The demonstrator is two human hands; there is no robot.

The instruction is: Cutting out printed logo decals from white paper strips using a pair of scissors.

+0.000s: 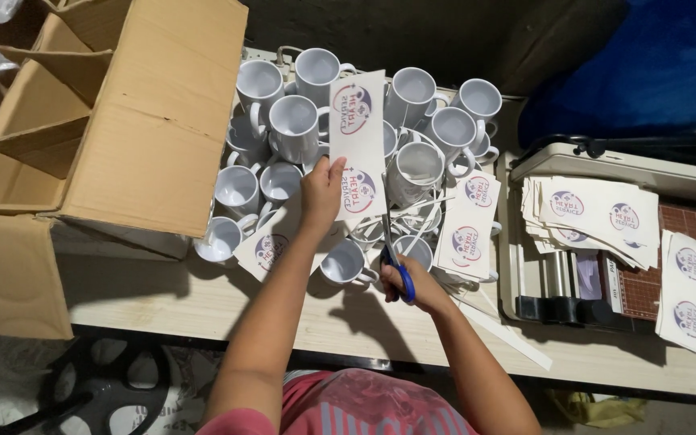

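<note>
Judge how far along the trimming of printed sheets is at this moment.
Partway. Done: a stack of printed sheets lies on the paper trimmer; offcut strips litter the table. In hand: left hand holds a printed strip, right hand works blue scissors. Left: the white mugs look bare.

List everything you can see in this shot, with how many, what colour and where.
Mugs: more than a dozen, white, clustered on the table behind the hands.
Paper strip: one, white with two round prints, held upright over the mugs.
Scissors: one pair, blue handles, cutting at the strip's lower edge.
Printed strips: two loose ones, white, lying on the mugs.
Sheet stack: one pile plus a strip at far right, on the paper trimmer.
Cardboard box: one, brown, open, at left.
Table: one, pale wood.
Left hand: pinching the strip.
Right hand: in the scissor handles.
</note>
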